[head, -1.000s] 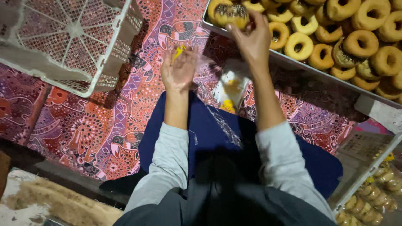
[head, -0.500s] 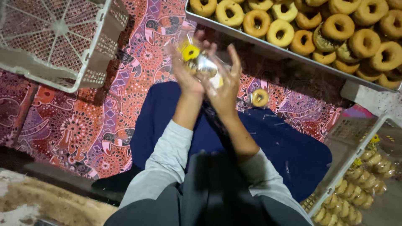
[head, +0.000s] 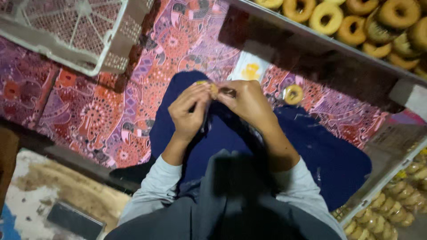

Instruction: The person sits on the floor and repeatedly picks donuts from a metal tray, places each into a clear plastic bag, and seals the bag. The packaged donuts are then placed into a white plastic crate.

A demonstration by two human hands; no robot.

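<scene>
My left hand (head: 189, 109) and my right hand (head: 247, 102) meet over my dark blue lap, fingers pinched together on a small clear plastic bag (head: 215, 90) with a doughnut inside. Only a yellow-brown edge of it shows between my fingertips. A stack of flat clear bags with a yellow print (head: 250, 69) lies on the patterned cloth just beyond my hands. One wrapped doughnut (head: 293, 94) rests on the cloth to the right of my right hand.
A metal tray (head: 320, 40) full of ring doughnuts (head: 327, 17) runs along the top right. A white plastic crate (head: 66, 31) stands at the top left. Packed doughnuts fill a container (head: 391, 209) at the lower right. A red and purple patterned cloth (head: 102, 111) covers the floor.
My right hand came back from the tray with a doughnut. Both hands then lowered from in front of me to my lap, closing around the bagged doughnut.
</scene>
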